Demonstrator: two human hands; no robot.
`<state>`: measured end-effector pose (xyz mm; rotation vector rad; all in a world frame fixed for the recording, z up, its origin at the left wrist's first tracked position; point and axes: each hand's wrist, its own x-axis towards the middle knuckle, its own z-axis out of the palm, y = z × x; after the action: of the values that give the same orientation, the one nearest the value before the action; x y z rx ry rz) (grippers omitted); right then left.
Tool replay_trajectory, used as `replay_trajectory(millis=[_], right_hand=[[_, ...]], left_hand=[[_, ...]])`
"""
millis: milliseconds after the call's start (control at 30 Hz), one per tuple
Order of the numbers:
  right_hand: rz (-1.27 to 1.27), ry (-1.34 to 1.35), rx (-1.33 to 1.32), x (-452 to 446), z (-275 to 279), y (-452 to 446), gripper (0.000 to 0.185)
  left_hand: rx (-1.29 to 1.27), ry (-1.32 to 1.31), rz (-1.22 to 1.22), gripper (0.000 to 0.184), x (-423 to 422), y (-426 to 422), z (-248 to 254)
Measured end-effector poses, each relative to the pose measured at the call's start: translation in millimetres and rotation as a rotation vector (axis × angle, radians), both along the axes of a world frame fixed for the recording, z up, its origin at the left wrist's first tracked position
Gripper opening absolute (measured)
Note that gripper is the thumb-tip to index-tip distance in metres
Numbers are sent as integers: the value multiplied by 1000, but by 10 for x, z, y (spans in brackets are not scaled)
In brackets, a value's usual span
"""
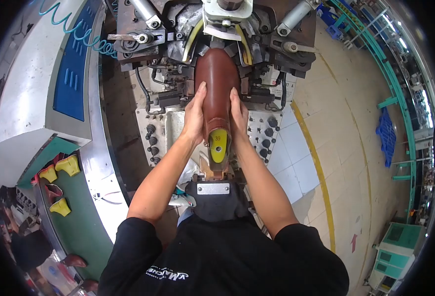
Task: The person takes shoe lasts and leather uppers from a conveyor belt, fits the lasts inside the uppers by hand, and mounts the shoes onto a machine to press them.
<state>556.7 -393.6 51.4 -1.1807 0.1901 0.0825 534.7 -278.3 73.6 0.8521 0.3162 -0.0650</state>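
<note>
A brown leather shoe upper (216, 79) is stretched over a yellow shoe last (218, 148) marked 39, its toe pointing into the jaws of a machine (227, 19). My left hand (195, 117) grips the upper's left side, thumb lying along the leather. On the other side my right hand (238, 116) grips it in the same way, thumb up. The fingers of both hands are mostly hidden beneath the shoe. The heel end of the last rests near a support with a metal plate (213, 188), close to my body.
Black control knobs (152, 140) flank the shoe on the machine's panels. At left, a green conveyor (82, 217) carries yellow lasts (67, 166) and brown uppers; pliers (106, 198) lie on its metal edge. A blue crate (386, 135) and a green cabinet (399, 251) stand at right.
</note>
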Motion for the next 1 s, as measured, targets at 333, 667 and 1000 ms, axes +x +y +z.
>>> replay_trajectory(millis=[333,667,1000], right_hand=[[-54,-46,6,21,-95,23,55],[-44,-130,-151,68,-152,-14,58],[-28,-159,-175,49,-80,-8,61]], left_hand=[[108,-2,112,66,-12,-59,-8],[149,-95,91,73,91,-12,-271],[209,-101,111,73,82,18,-181]])
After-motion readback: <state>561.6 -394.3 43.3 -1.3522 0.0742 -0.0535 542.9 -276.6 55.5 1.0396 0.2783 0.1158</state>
